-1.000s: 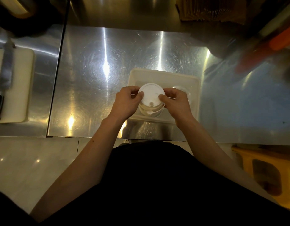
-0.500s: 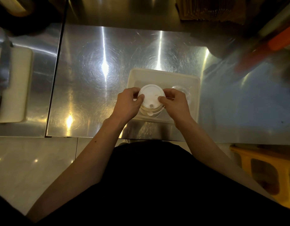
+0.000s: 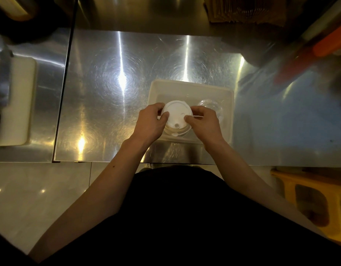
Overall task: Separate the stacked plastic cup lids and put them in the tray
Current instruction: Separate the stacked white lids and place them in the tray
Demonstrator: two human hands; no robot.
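Both hands work on the stack of white lids (image 3: 177, 117), which we hold just above the near-left part of the cream tray (image 3: 190, 85) on the steel desk (image 3: 108, 93). Our left hand (image 3: 151, 122) grasps the stack's left edge with its thumb over the top rim; our right hand (image 3: 203, 122) pinches the right edge, fingers (image 3: 187, 118) closed on the rim of the top lid. One clear lid (image 3: 211, 105) already lies in the far-right part of the tray, just beside the right hand. To do this step well, we judge that the left hand should hold the lower lids firm while the right thumb peels only the top rim upward. Thin plastic nests tightly, so a slight twist likely frees one lid and not two. We then lay it flat beside the clear one.
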